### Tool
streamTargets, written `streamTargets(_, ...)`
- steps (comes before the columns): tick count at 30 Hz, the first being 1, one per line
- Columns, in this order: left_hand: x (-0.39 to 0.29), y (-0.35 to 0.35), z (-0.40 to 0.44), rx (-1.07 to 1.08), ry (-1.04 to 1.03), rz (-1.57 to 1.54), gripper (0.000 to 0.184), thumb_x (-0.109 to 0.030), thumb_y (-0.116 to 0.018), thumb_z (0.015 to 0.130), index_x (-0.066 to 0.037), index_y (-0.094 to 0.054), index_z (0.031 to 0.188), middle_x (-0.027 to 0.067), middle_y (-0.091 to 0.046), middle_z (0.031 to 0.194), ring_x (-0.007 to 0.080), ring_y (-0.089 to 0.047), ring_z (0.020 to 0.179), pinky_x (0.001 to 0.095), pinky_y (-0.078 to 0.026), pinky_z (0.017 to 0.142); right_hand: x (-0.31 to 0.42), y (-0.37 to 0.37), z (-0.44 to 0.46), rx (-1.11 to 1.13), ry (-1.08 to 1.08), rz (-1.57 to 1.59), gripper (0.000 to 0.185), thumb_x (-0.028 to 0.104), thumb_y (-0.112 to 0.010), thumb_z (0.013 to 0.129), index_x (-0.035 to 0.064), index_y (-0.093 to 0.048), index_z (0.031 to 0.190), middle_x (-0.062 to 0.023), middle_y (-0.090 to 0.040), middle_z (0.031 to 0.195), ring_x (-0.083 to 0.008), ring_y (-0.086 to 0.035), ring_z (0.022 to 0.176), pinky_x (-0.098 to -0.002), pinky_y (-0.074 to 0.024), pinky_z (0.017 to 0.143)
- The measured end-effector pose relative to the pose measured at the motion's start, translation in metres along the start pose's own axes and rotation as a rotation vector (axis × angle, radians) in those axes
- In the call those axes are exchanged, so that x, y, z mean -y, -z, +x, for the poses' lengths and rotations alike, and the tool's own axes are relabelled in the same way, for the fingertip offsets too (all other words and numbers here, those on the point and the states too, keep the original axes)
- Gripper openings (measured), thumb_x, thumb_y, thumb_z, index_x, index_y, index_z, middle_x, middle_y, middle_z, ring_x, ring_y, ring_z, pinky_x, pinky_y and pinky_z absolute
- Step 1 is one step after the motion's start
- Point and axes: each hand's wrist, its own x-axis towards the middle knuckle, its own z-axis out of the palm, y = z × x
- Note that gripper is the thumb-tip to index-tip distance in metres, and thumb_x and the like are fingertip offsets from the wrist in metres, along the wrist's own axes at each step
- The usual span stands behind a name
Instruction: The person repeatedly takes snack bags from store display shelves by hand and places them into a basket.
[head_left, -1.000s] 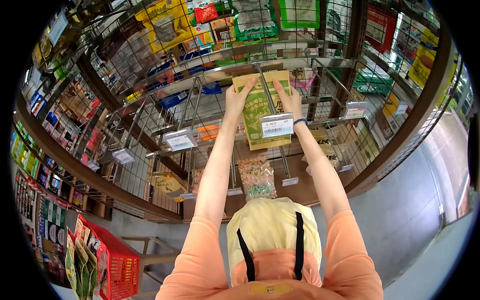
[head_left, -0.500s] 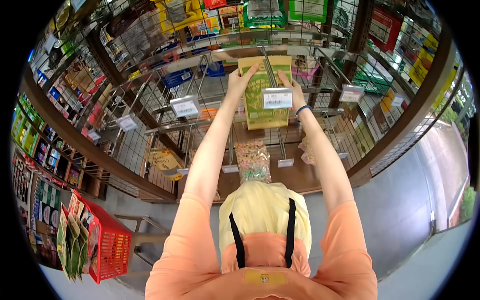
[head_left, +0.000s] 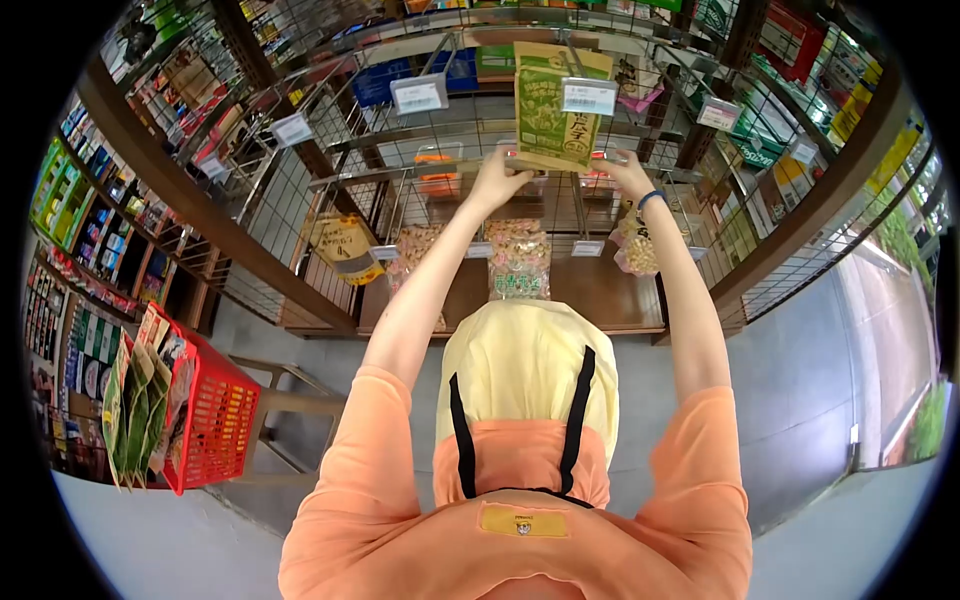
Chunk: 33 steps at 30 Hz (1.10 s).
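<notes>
A green and tan paper bag of seeds hangs upright on a metal hook, partly behind a white price tag. My left hand is just below the bag's lower left corner, thumb and fingers apart. Near the lower right corner, my right hand, with a dark blue band on its wrist, has its fingers spread. Whether any fingertip touches the bag's bottom edge I cannot make out. Neither hand visibly grips anything.
Lower on the rack hang clear bags of nuts and a yellow-brown packet. A red basket with green packets rests on a stool at left. Metal hooks with price tags jut toward me. Wire mesh sides the rack.
Both hands have come off the front of the seed bag and moved down to its lower corners, spreading apart. The bag stays on the hook; the whole view has shifted.
</notes>
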Motion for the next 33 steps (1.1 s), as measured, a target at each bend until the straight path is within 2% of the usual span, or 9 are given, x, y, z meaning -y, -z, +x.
streamTargets(4,0.005,-0.001,-0.045,-0.046,-0.16,0.022,0.03,-0.018,-0.058,0.074,-0.002,-0.052,0.098,0.0112,-0.059,0.09,0.0214,-0.055,0.087,0.0324,-0.043,0.076,-0.027,-0.024,-0.006,-0.33,0.417,-0.003,0.046,0.022,-0.065,0.066,-0.001,-0.045,0.101,-0.0128,-0.055,0.093,-0.0197,-0.053,0.082,-0.0294,-0.0433,0.07)
streamTargets(9,-0.034,0.019,-0.12,-0.181,-0.095,-0.206,0.014,-0.013,-0.054,0.079,-0.003,-0.056,0.089,0.0067,-0.06,0.077,0.0133,-0.056,0.069,0.0246,-0.043,0.061,0.009,-0.064,-0.128,-0.137,0.621,0.113,0.017,0.007,-0.054,0.076,0.0019,-0.053,0.092,-0.0081,-0.057,0.089,-0.0162,-0.054,0.08,-0.0259,-0.0422,0.071)
streamTargets(16,0.032,-0.044,-0.31,-0.169,0.505,-0.503,0.029,-0.019,-0.055,0.081,-0.006,-0.048,0.056,-0.0058,-0.037,0.047,0.0014,-0.034,0.043,0.0197,-0.023,0.037,-0.147,-0.097,-0.235,0.038,-0.117,0.492,0.01,0.01,-0.048,0.082,0.0014,-0.048,0.088,-0.002,-0.049,0.066,-0.0072,-0.045,0.057,-0.0192,-0.035,0.049)
streamTargets(21,-0.093,0.065,-0.337,0.316,0.572,-0.372,0.027,-0.02,-0.052,0.082,0.0,-0.056,0.064,0.0051,-0.049,0.052,0.0065,-0.042,0.044,0.0213,-0.034,0.043,-0.047,-0.066,-0.234,0.701,-0.007,0.162,0.002,0.005,-0.05,0.073,0.0052,-0.049,0.075,-0.0005,-0.051,0.064,-0.0095,-0.051,0.057,-0.0229,-0.0387,0.05)
streamTargets(23,-0.131,0.107,-0.345,0.305,0.682,-0.353,0.028,-0.021,-0.051,0.082,-0.001,-0.057,0.064,0.0046,-0.05,0.051,0.0071,-0.041,0.043,0.0215,-0.034,0.043,0.013,-0.055,-0.225,1.345,0.34,-0.184,0.008,0.01,-0.053,0.07,0.0059,-0.047,0.069,-0.0038,-0.051,0.058,-0.0167,-0.052,0.052,-0.0276,-0.0398,0.047)
streamTargets(26,-0.194,0.133,-0.356,0.133,1.105,-0.574,0.037,-0.028,-0.044,0.086,-0.002,-0.054,0.063,-0.0001,-0.05,0.054,0.0068,-0.043,0.048,0.0214,-0.035,0.046,0.054,-0.061,-0.222,1.44,0.473,-0.28,0.012,0.014,-0.055,0.068,0.0066,-0.045,0.065,-0.0065,-0.05,0.055,-0.0231,-0.05,0.05,-0.0312,-0.0396,0.046)
streamTargets(28,-0.219,0.123,-0.353,-0.258,1.276,-1.046,0.037,-0.03,-0.042,0.087,-0.004,-0.057,0.064,0.0,-0.051,0.058,0.0067,-0.044,0.057,0.0203,-0.033,0.053,0.05,-0.082,-0.241,1.51,0.409,-0.248,0.013,0.012,-0.055,0.069,0.0066,-0.044,0.064,-0.0048,-0.047,0.054,-0.0161,-0.049,0.047,-0.0279,-0.0377,0.044)
streamTargets(31,-0.264,0.146,-0.324,-0.344,1.402,-0.881,0.033,-0.03,-0.042,0.086,-0.004,-0.056,0.071,-0.0004,-0.051,0.06,0.0088,-0.048,0.063,0.0208,-0.037,0.059,0.028,-0.128,-0.283,1.362,0.05,-0.118,0.014,0.008,-0.052,0.072,0.0056,-0.041,0.062,-0.0014,-0.042,0.05,-0.0078,-0.042,0.044,-0.0224,-0.0324,0.042)
streamTargets(33,-0.25,0.119,-0.365,-0.37,1.015,-0.775,0.027,-0.029,-0.043,0.085,-0.006,-0.055,0.081,-0.0002,-0.053,0.064,0.0112,-0.05,0.065,0.0231,-0.04,0.066,0.033,-0.155,-0.326,1.149,-0.327,0.322,0.015,0.004,-0.047,0.075,0.0064,-0.042,0.061,0.002,-0.039,0.048,-0.0037,-0.036,0.043,-0.0189,-0.0267,0.04)
